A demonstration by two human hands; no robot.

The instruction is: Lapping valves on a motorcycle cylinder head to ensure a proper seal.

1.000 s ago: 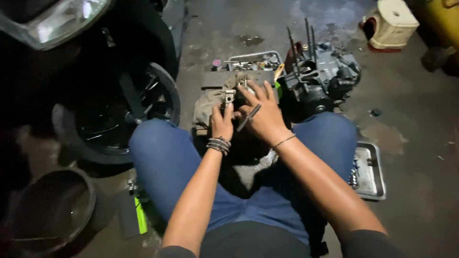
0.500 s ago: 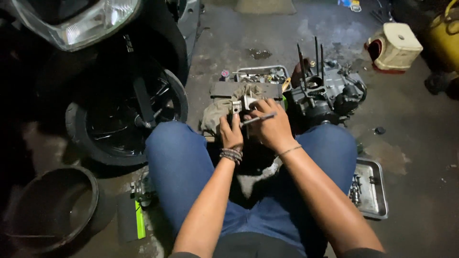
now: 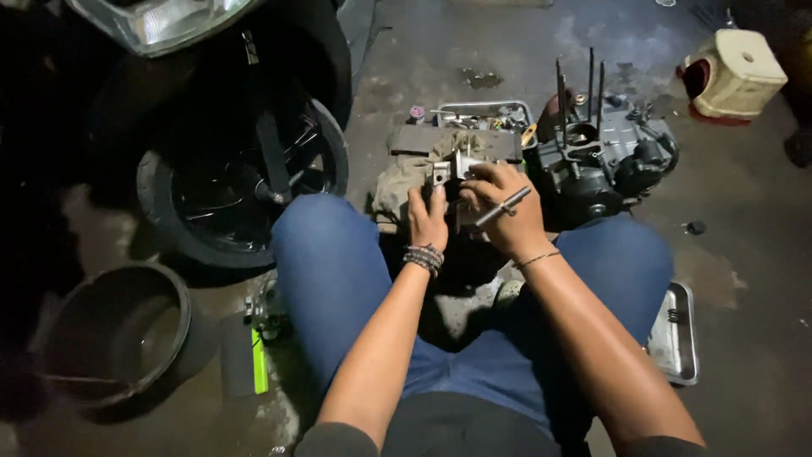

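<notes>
I sit on the floor with my knees apart, in blue jeans. My left hand point(image 3: 427, 217), with a beaded bracelet at the wrist, grips a small grey metal engine part point(image 3: 450, 172) held over a rag between my knees. My right hand point(image 3: 501, 210) rests on the same part from the right and holds a thin metal rod-like tool point(image 3: 502, 206) between its fingers. Just right of my hands stands an engine crankcase point(image 3: 602, 158) with long studs sticking up.
A scooter's front wheel point(image 3: 243, 182) and headlight point(image 3: 161, 24) fill the left. A dark round basin point(image 3: 114, 334) lies at lower left. A metal tray point(image 3: 484, 115) of small parts sits behind my hands; another tray point(image 3: 677, 338) lies by my right leg. A cream container point(image 3: 734, 74) stands far right.
The view has shifted down and right, so the wheel and engine sit farther right in frame. My hands stay together on the part; the rod in my right hand has tilted a little.
</notes>
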